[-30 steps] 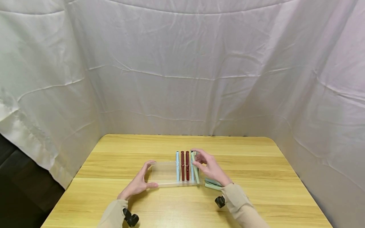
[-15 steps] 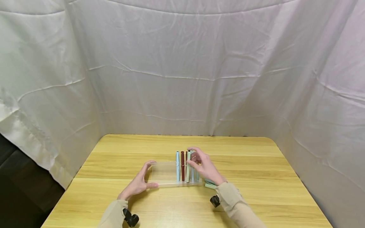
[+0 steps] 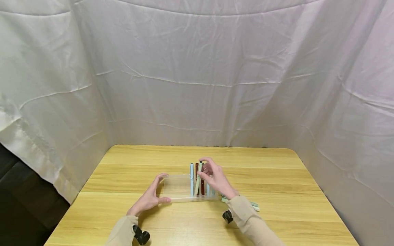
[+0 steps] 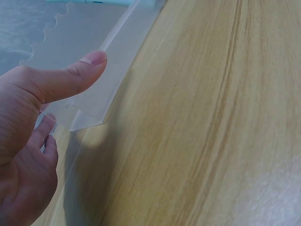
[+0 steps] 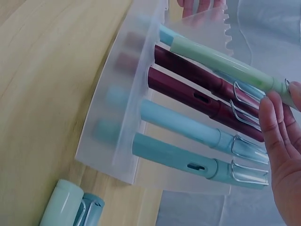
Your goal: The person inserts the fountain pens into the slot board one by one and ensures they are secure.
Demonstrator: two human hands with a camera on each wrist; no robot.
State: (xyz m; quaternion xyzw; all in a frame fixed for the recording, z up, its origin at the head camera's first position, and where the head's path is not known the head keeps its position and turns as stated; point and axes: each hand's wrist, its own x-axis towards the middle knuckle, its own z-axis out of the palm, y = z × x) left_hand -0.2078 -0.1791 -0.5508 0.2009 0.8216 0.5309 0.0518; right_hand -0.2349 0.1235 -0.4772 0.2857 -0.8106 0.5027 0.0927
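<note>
My left hand (image 3: pixel 149 196) grips the left end of a frosted clear pen rack (image 3: pixel 176 186). Its thumb lies along the front strip in the left wrist view, where the notched edge (image 4: pixel 56 21) also shows. My right hand (image 3: pixel 218 178) pinches a light green pen (image 5: pixel 221 63) near its clip end. That pen slants over the rack, overlapping a light blue pen (image 3: pixel 192 179) and a dark red pen (image 5: pixel 188 68). Beside these, another dark red pen (image 5: pixel 178 89), a second light blue pen (image 5: pixel 178 120) and a teal pen (image 5: pixel 174 157) rest in the notches.
On the wooden table (image 3: pixel 292 198), a pale green pen (image 5: pixel 61 202) and a grey-teal pen (image 5: pixel 93 211) lie right of the rack, partly behind my right forearm. White cloth (image 3: pixel 197 102) hangs along the back and sides.
My right hand has moved left with the light green pen, from the rack's right end across the dark red pens. The loose pens at right show more. My left hand stays put.
</note>
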